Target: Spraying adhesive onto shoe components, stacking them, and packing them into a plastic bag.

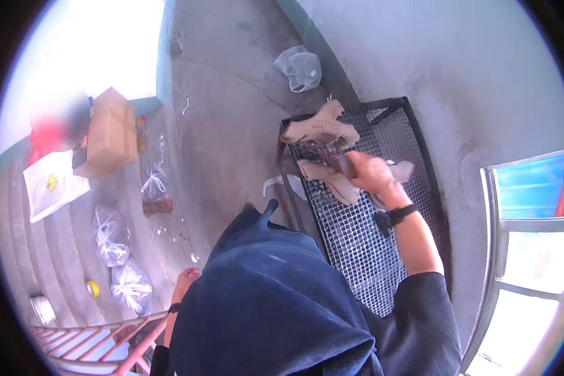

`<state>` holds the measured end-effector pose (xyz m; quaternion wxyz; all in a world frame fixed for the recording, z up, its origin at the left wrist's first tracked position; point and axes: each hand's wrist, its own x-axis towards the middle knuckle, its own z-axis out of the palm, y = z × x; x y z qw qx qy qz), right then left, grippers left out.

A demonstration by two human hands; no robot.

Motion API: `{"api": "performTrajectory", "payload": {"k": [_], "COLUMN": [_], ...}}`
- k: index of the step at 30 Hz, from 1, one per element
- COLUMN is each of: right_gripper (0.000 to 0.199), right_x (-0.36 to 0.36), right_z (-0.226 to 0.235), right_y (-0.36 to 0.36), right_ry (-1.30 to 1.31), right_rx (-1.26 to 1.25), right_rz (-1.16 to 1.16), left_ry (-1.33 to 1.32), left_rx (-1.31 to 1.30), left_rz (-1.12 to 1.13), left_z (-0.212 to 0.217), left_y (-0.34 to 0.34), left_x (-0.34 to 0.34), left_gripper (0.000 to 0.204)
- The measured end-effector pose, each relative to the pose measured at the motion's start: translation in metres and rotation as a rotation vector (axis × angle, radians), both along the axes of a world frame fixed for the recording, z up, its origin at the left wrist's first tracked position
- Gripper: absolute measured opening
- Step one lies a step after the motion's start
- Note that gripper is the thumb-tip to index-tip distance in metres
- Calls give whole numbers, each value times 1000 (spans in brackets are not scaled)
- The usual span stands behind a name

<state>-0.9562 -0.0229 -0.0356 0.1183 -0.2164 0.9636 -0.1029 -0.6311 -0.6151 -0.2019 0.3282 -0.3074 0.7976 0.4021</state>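
Several beige boots lie on a black-framed wire mesh rack (357, 250) to my right. One boot (323, 127) is at the rack's far left corner, and another boot (332, 182) lies just nearer. Over the nearer boot my right hand (371, 172) is closed around a small dark brown thing, too blurred to name. Part of another beige boot (400, 170) shows past that wrist. Low at my left side is my left hand (188, 276), largely covered by dark blue cloth over my lap; its fingers cannot be made out.
Clear plastic bags (111, 235), a yellow tape roll (93, 288) and a cardboard box (111, 135) are on the steps at left. A white plastic bag (299, 69) lies ahead by the wall. Red railing (100, 341) runs along the lower left; a window (532, 232) is at right.
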Motion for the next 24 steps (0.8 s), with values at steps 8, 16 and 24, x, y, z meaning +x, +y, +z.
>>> {"api": "performTrajectory", "payload": {"k": [8, 16, 24], "right_gripper": [74, 61, 81], "right_x": [-21, -7, 8], "right_z": [-51, -66, -50], "right_y": [-112, -127, -132], "right_ry": [-73, -56, 29], "right_rx": [216, 249, 260], "right_rz": [62, -45, -180], "left_ry": [227, 55, -99], "left_rx": [214, 265, 287], "left_rz": [214, 148, -115], "left_z": [-19, -82, -76], "left_y": [-97, -120, -120], "left_x": [-95, -72, -103], "left_gripper": [38, 41, 38]}}
